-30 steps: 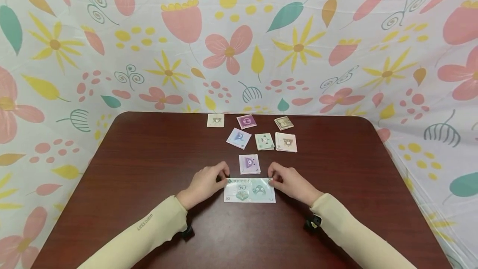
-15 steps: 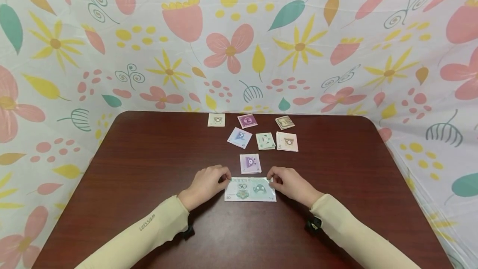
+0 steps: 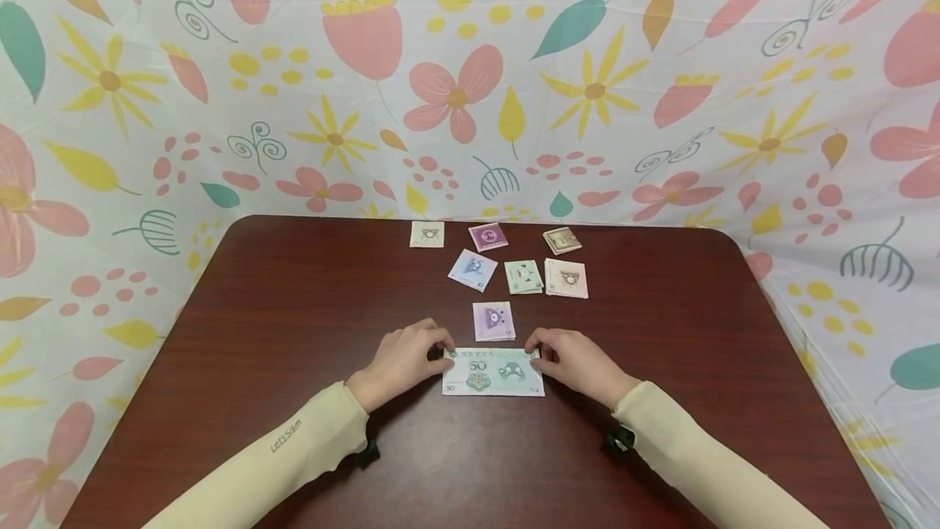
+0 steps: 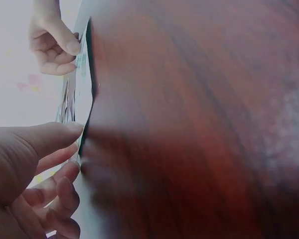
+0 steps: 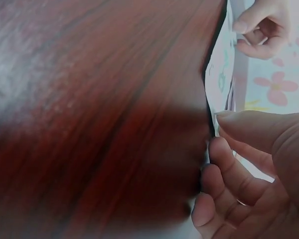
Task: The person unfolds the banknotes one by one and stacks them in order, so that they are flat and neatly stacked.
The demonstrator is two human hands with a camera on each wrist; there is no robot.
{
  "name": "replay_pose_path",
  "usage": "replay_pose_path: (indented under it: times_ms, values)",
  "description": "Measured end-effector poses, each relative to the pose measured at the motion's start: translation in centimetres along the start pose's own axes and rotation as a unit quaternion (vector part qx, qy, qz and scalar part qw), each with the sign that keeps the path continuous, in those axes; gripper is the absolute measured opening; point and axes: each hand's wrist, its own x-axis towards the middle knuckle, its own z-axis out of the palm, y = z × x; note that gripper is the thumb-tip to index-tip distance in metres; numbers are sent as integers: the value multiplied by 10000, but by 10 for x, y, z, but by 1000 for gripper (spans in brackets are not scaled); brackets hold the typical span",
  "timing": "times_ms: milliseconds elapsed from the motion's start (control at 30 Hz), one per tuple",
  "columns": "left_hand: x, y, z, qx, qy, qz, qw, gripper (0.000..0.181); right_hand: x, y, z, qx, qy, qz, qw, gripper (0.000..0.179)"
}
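Note:
A pale green play banknote [image 3: 494,372] marked 50 lies spread out at the middle of the table, its long side facing me. My left hand [image 3: 404,360] pinches its upper left corner between thumb and fingers. At the opposite upper corner, my right hand [image 3: 582,363] pinches the note the same way. Both wrist views show the note [image 4: 84,87] nearly edge-on, slightly bowed, close over the tabletop. In the right wrist view the thumb [image 5: 239,122] presses on the note's face. Just beyond it sits a folded purple note [image 3: 494,321].
Further back on the dark wood table [image 3: 294,292] lie several folded notes, among them a blue one [image 3: 473,269], a green one [image 3: 523,277], a pale brown one [image 3: 566,277] and a magenta one [image 3: 488,237]. A flower-print cloth [image 3: 455,96] hangs behind the table.
The green note looks flatter and its middle crease fainter than a second ago. Both hands keep their hold on the corners with only slight shifts. The folded notes lie as before.

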Motion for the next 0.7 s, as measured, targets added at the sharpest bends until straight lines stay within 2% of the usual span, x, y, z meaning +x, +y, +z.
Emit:
replay_pose_path:
  times_ms: [200, 700]
  values:
    - [-3, -1, -1, -37, -112, -19, 9999, 21, -1, 0, 0, -52, -19, 34, 10000, 17]
    - [-10, -2, 1, 17, 15, 58, 10000, 27, -6, 7, 0, -121, 30, 54, 9999, 22]
